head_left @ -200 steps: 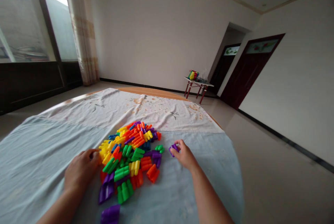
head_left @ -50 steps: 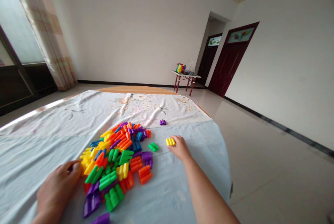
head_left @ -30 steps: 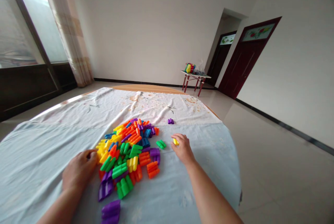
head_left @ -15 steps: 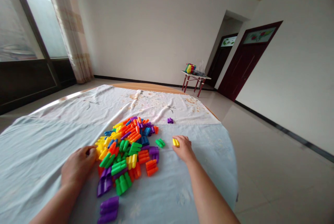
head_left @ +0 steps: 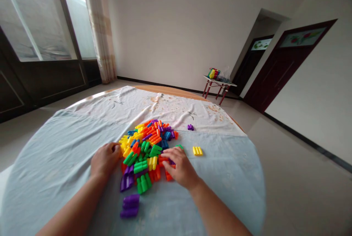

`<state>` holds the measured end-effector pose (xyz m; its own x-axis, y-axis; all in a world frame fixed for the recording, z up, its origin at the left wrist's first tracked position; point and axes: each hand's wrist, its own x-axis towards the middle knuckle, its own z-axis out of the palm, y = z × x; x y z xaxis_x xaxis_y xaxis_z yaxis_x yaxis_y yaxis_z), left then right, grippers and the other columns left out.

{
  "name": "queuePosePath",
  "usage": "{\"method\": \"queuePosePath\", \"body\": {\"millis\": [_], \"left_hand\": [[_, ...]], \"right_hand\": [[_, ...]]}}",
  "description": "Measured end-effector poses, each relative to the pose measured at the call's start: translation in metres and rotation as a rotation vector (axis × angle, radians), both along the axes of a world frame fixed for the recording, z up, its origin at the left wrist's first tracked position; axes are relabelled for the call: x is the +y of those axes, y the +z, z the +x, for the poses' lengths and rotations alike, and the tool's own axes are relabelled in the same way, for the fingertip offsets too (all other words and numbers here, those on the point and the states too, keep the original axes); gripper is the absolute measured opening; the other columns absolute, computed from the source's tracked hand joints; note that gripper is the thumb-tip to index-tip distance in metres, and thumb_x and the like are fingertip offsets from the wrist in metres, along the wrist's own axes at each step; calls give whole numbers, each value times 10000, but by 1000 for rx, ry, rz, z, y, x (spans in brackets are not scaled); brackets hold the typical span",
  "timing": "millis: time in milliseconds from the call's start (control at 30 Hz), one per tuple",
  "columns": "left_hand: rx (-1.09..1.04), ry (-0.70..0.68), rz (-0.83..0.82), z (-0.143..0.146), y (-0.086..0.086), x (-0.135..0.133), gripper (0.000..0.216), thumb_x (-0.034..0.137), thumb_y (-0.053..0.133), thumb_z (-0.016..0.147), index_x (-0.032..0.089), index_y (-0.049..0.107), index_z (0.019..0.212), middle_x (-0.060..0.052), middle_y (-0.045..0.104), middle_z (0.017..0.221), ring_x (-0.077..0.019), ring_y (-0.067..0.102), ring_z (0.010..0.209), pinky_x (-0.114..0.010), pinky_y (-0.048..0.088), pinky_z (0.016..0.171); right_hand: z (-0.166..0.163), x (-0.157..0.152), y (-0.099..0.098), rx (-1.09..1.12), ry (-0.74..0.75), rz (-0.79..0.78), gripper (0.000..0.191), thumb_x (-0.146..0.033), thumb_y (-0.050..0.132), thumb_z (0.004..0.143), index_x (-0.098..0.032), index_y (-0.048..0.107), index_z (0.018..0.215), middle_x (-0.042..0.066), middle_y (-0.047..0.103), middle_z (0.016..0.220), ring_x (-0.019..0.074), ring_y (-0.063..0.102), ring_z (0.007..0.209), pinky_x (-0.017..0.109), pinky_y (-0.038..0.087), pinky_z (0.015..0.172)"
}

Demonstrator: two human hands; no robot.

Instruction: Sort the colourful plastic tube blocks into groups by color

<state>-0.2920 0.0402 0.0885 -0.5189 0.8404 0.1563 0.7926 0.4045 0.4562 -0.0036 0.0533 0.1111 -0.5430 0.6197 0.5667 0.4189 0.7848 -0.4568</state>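
Note:
A heap of plastic building blocks, each made of joined tubes, lies in yellow, orange, green, purple and blue. My left hand rests at the heap's left edge, loosely curled with a gap by the thumb, against the yellow blocks. Over the heap's right side, my right hand reaches with fingers apart above orange and purple blocks, partly hiding them. A green block shows just behind its fingers. Apart to the right lies a yellow block; farther back sits a purple block.
A round table carries a pale blue cloth and a white floral cloth. One purple block lies near me, in front of the heap. Beyond the table, a small side table holds a colourful bag and clear plastic.
My right hand has let go of the yellow block, leaving it on the blue cloth, and moved left over the heap. My left hand stays by the heap. The view has shifted.

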Motion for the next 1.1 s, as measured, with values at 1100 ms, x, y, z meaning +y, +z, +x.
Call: {"method": "queuePosePath", "body": {"millis": [1100], "left_hand": [[-26,-10,-65,-1,4,0,494,435,255,830,189,623,1049,-117,620,1100,-266,562,952,-298,380,638]], "right_hand": [[26,37,-11,223,-285,-212,157,-145,576,773,-205,567,918,12,629,895,160,573,837,262,445,712]]}}
